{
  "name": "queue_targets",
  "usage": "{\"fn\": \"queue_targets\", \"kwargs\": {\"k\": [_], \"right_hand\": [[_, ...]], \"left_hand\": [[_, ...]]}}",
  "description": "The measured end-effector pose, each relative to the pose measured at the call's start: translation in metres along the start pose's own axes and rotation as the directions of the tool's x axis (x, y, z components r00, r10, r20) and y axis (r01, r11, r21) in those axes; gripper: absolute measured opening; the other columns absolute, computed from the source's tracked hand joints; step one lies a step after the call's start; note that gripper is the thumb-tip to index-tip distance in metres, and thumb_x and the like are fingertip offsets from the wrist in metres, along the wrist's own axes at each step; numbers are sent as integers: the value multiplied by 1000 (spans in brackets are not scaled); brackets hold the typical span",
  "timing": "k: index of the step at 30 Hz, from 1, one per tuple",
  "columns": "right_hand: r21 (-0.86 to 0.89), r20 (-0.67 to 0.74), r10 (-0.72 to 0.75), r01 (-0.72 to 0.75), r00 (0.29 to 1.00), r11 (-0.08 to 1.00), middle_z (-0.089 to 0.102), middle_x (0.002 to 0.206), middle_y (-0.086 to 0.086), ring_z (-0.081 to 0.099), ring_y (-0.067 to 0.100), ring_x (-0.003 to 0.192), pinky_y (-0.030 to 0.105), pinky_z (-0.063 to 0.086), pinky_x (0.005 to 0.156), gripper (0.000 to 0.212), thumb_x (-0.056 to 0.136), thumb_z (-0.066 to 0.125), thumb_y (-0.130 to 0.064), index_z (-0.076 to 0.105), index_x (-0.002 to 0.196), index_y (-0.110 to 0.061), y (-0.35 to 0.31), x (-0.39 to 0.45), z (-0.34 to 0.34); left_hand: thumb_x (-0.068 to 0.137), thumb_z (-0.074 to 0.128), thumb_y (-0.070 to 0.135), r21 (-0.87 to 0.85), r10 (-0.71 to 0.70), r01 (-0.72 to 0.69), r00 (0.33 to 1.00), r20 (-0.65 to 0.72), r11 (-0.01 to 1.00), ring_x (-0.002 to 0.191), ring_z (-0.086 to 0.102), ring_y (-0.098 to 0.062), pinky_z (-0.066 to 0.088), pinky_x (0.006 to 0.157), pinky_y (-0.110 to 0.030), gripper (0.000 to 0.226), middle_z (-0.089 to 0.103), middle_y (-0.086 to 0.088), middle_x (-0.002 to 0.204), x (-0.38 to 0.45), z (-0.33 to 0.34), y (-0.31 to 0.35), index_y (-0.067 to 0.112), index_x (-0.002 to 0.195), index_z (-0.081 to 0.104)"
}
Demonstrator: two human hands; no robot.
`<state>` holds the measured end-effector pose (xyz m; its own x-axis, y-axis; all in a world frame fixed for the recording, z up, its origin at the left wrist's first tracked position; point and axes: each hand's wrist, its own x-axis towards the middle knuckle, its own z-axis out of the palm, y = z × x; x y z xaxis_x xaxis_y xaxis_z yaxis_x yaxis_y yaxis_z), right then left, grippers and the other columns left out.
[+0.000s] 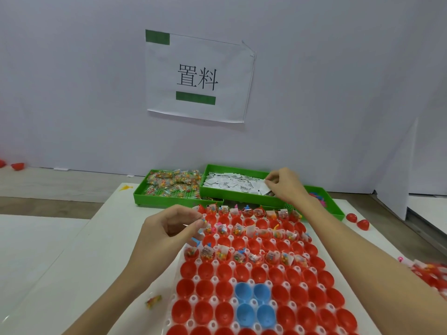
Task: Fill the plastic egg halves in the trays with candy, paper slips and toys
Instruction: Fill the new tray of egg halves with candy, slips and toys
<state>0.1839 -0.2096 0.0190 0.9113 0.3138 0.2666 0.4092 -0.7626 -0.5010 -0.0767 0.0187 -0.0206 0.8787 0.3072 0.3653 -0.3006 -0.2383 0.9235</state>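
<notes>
A white tray [193,298] holds rows of red egg halves [205,288] and a few blue egg halves [243,291]; several far rows hold candy, slips and toys. My left hand [169,228] hovers over the tray's far left corner and pinches a small candy packet [204,222] at its fingertips. My right hand [285,184] reaches into the green bin of paper slips [232,183] and pinches a white slip [266,187]. A green bin of candy packets [174,182] stands left of it.
A third green bin [324,199] with toys sits behind my right wrist. Loose red egg halves [358,221] lie at the right, others at the far left [17,166]. A second filled tray [430,274] shows at the right edge. A candy packet [153,301] lies beside the tray.
</notes>
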Motion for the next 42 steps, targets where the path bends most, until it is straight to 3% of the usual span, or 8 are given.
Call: {"fn": "queue_targets", "kwargs": {"k": [3, 8, 17, 22, 26, 30, 35, 42], "right_hand": [[7, -79, -43, 44, 996, 999, 71, 75, -3, 69, 9, 60, 17, 49, 55, 12, 98, 67, -16, 77, 101, -12, 6, -8, 0], [15, -121, -35, 37, 992, 999, 72, 80, -1, 68, 14, 72, 30, 58, 67, 3, 90, 76, -19, 74, 89, -18, 12, -14, 4], [52, -111, -40, 46, 993, 998, 78, 81, 1, 52, -5, 39, 8, 34, 43, 24, 100, 63, -17, 72, 122, -15, 15, -16, 7], [98, -178, -12, 30, 984, 995, 68, 62, -12, 52, -9, 39, 12, 36, 47, 15, 98, 67, -19, 68, 113, -14, 13, -23, 3], [147, -195, -12, 41, 981, 988, 75, 72, -7, 54, -1, 43, 20, 42, 51, 14, 97, 68, -30, 69, 103, -16, 5, -35, -3], [330, -151, -4, 55, 988, 942, 74, 89, -8, 69, 8, 84, 28, 58, 78, 14, 93, 73, -34, 74, 98, -21, -21, -66, -10], [588, 105, -196, 98, 975, 803, 78, 88, -5, 75, 10, 82, 24, 61, 76, 8, 90, 77, -33, 78, 95, -27, -65, -141, -13], [671, 194, -274, 76, 942, 738, 80, 90, 0, 77, 15, 87, 28, 61, 84, 11, 94, 74, -18, 81, 103, -17, -82, -188, -13]], "left_hand": [[88, 78, 14, 12, -13, 13, 1000, 2, 1000, 77, 79, -21, 62, 63, -25, 7, 81, -2, 85, -1, 1, 2, 16, 94, 76], [84, 80, 16, 8, -10, 10, 1000, 20, 1000, 76, 79, -21, 61, 62, -24, 12, 80, -2, 85, -3, 3, 5, 28, 86, 78], [78, 82, 27, 11, -22, 22, 999, 26, 1000, 76, 78, -21, 63, 65, -27, 8, 80, -4, 85, -5, 5, 8, 29, 85, 78], [88, 76, 16, 3, -54, 54, 998, 29, 999, 82, 79, -21, 63, 67, -26, 8, 81, -2, 86, -6, 7, 8, 14, 95, 72], [85, 72, 27, -23, -63, 63, 998, 26, 998, 92, 78, -16, 62, 73, -25, 19, 81, 0, 89, -8, 9, 14, 13, 98, 68], [83, 79, 29, -18, -30, 30, 1000, 10, 999, 98, 75, -10, 59, 77, -20, 4, 80, 8, 99, -12, 13, 18, 29, 87, 76], [73, 83, 33, -87, -32, 32, 999, -5, 996, 104, 72, -10, 57, 78, -16, 16, 77, 7, 108, -18, 22, 24, 23, 86, 83], [73, 86, 27, -72, -60, 64, 997, 52, 995, 87, 77, -15, 60, 79, -19, 19, 80, -1, 90, -27, 31, 29, 29, 91, 81]]}}
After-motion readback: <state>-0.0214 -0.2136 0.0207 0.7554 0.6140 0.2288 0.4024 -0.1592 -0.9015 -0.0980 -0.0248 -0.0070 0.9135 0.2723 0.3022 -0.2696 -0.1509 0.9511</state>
